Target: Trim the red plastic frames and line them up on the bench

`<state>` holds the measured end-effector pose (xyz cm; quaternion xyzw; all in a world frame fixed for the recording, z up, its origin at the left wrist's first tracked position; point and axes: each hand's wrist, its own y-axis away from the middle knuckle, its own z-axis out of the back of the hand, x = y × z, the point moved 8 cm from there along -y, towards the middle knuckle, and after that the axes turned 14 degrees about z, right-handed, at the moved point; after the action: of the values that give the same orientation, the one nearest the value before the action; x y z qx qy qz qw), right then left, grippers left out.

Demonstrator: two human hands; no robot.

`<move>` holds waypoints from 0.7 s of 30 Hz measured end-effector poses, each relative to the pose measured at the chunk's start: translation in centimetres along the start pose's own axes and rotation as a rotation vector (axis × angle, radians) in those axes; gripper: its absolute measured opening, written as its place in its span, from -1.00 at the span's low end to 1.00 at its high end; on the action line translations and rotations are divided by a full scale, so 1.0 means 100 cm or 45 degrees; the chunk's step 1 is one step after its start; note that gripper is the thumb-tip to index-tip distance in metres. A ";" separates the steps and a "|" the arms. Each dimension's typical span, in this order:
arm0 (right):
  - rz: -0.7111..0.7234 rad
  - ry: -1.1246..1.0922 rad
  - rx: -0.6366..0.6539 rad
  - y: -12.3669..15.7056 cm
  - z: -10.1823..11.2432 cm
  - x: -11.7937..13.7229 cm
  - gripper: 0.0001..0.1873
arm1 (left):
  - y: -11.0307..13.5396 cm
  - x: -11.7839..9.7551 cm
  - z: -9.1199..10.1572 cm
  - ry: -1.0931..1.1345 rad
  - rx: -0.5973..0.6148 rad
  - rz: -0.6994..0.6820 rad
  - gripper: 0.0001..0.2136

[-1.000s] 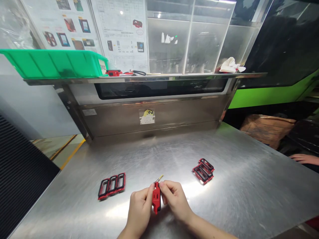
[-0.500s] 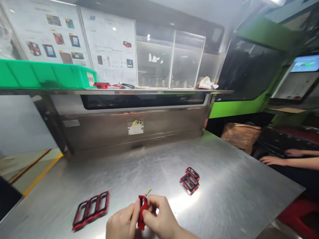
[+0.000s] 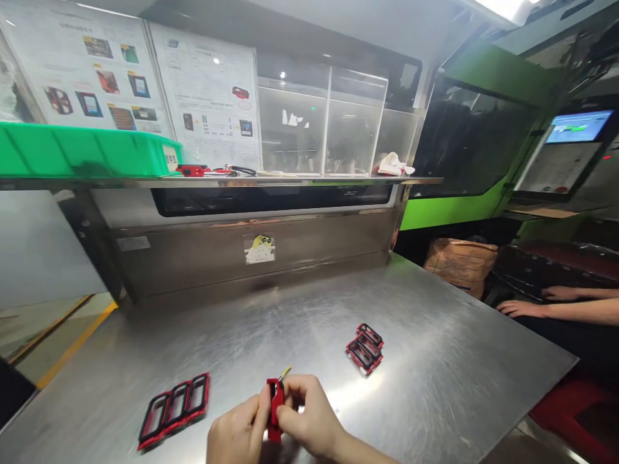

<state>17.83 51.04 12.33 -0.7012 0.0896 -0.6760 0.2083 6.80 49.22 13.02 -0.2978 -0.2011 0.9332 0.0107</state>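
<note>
Both my hands grip one small red plastic frame part (image 3: 274, 409), held on edge just above the steel table (image 3: 449, 374). My left hand (image 3: 236, 435) pinches its left side and my right hand (image 3: 307, 419) pinches its right side. A thin yellow-handled tool tip (image 3: 285, 372) sticks out above my right fingers. To the left, a row of three red and black frames (image 3: 175, 409) lies flat on the table. Off to the right, a small stack of the same frames (image 3: 365, 348) rests on the table.
A green bin (image 3: 82, 151) sits on the shelf above, beside a red part (image 3: 192, 170) and a white cloth (image 3: 394, 164). Another person's hands (image 3: 525, 308) rest at the right near a brown bag (image 3: 459, 258). Posters hang on the back wall.
The camera has tilted up and turned right, so the table and hands sit lower in view. My hands keep hold of the red part; another person's hands have come into view at right.
</note>
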 end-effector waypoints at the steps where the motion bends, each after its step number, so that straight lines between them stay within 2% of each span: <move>1: 0.015 -0.003 0.012 0.000 0.000 0.001 -0.84 | -0.001 -0.001 0.001 0.033 0.017 0.034 -0.42; 4: 0.037 -0.010 0.049 0.001 -0.001 0.003 -0.90 | -0.002 -0.002 0.003 0.106 0.055 0.083 -0.46; 11: 0.029 0.030 0.065 0.001 -0.001 0.006 -0.88 | -0.003 -0.001 0.001 0.188 0.199 0.111 -0.51; 18: 0.024 0.006 0.066 0.002 -0.002 0.007 -0.88 | -0.003 -0.003 0.006 0.364 0.171 0.265 -0.51; 21: 0.019 0.003 0.046 0.002 -0.001 0.006 -0.88 | -0.004 -0.002 0.001 0.437 0.290 0.352 -0.50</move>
<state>17.82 50.61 12.76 -0.6958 0.0828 -0.6768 0.2258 6.86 49.50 13.30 -0.4735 -0.0472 0.8781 -0.0497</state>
